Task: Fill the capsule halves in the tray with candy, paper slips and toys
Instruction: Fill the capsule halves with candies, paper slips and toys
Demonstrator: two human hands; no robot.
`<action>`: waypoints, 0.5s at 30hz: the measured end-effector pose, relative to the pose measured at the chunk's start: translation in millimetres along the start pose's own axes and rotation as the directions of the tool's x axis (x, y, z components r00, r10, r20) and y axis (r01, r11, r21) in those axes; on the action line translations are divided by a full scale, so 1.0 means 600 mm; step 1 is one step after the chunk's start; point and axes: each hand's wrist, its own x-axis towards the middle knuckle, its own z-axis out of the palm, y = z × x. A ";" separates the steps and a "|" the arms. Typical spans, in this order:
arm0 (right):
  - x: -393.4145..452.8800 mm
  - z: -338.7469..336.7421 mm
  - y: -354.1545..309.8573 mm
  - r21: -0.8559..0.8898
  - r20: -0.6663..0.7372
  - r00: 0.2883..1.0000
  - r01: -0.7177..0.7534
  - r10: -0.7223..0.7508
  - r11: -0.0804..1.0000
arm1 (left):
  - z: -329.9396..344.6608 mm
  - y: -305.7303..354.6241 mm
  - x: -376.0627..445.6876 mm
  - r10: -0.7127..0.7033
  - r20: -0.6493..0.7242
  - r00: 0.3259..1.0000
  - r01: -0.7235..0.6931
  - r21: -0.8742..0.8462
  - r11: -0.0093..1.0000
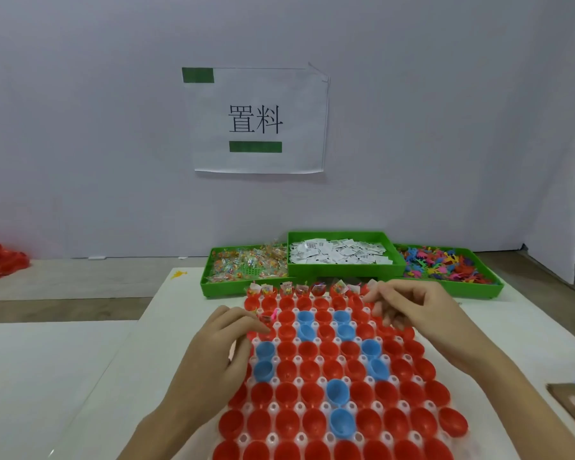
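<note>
Only the head view was given. Across the white table (120,360), the tray (316,380) of red and blue capsule halves (329,350) lay mostly empty: just its far row (299,288) showed candy, slips and toys. The left hand (213,356) appeared to pinch a small pink piece over the second row; the right hand (412,313), fingers loosely curled, hovered at the far right, its contents unclear. Behind sat green bins of candy (249,262), paper slips (339,252) and toys (445,262). Judging by this, nearly every row remained.
</note>
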 end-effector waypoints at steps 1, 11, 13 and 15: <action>-0.003 0.004 0.000 -0.002 0.001 1.000 0.009 -0.009 1.000 | 0.001 -0.001 0.006 -0.042 -0.033 0.999 0.040 -0.046 0.998; -0.004 0.026 0.000 0.017 -0.048 0.997 0.063 -0.062 0.998 | 0.057 -0.081 0.268 -0.145 0.217 0.965 0.091 0.243 0.966; -0.003 0.026 0.002 0.021 -0.065 0.996 0.062 -0.061 0.998 | 0.073 -0.101 0.308 -0.167 0.320 0.933 0.050 0.344 0.938; -0.001 0.024 0.004 0.029 -0.076 0.995 0.064 -0.061 0.998 | 0.087 -0.115 0.333 -0.179 0.409 0.895 -0.007 0.415 0.910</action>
